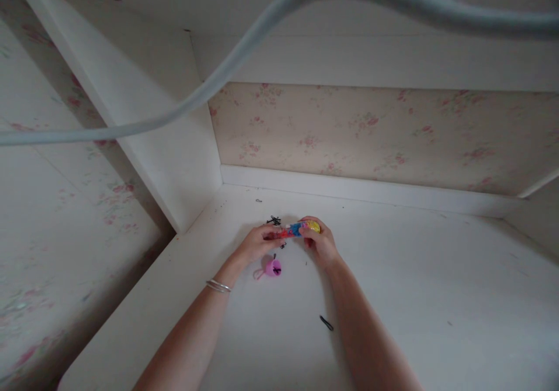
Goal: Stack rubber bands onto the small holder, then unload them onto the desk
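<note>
Both my hands hold a slim tube-shaped container (293, 231) level above the white table, its contents banded red, blue and yellow. My left hand (257, 244) is closed around the red end. On the yellow end, my right hand (321, 242) grips with thumb and fingers. What fills the container is too small to make out. Just below my left hand lies a pink cup-like cap (273, 268) with a loop on its side and something thin and black in its mouth. Behind the container sits a small heap of thin black pieces (273, 220), possibly hair ties.
A single black loop (326, 323) lies near my right forearm on the white tabletop (414, 298). White panels and a flowered wall (332, 129) enclose the back and left. A pale cable (244, 47) hangs across the upper view, close to the camera.
</note>
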The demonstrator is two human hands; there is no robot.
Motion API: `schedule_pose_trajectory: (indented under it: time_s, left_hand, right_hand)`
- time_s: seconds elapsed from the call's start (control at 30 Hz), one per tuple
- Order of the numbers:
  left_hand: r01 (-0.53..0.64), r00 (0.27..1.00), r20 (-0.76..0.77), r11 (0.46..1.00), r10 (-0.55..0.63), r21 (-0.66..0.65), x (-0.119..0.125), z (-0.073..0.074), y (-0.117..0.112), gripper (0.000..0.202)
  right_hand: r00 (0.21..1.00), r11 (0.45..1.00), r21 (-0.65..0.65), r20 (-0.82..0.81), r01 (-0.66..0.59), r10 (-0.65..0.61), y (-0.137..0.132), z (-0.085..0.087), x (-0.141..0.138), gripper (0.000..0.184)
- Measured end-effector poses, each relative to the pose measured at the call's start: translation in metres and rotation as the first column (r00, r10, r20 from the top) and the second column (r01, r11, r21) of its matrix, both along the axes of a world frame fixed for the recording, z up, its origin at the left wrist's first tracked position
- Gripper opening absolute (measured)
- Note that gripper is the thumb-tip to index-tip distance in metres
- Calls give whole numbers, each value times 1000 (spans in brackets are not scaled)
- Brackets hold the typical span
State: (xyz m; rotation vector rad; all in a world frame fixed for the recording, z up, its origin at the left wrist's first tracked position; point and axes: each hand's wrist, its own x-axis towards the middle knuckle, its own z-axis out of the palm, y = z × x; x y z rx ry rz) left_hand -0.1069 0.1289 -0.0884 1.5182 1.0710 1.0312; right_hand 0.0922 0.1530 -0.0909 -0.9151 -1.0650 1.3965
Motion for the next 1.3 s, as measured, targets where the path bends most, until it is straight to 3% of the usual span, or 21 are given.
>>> schedule_pose_trajectory:
  time_s: [0.23,0.57,0.7,0.87,1.07,1.3]
  left_hand:
    - [-18,998,61,999,20,-27,-4,-6,2,40]
    - [132,991,28,991,-133,34,-14,0,1,35]
    - [83,991,110,996,-78,-43,-14,-4,1,37]
    - [-2,987,159,1000,6,-28,-12,-6,2,32]
    - [-27,980,194,997,39,-66,-12,-7,2,31]
    - [25,997,73,999,-23,-39,-10,2,-3,47]
  right_hand:
    - [1000,1000,-3,-27,5,-6,1,0,3,33]
    - [993,999,-7,-108,-41,40,1,3,5,35]
    - [991,999,2,-123,-45,45,0,4,5,34]
    - [991,999,-3,-133,-35,34,0,5,4,33]
    - [989,1000,-10,-147,-29,27,-1,7,4,34]
    - [990,1000,-13,-143,-19,16,-1,7,3,35]
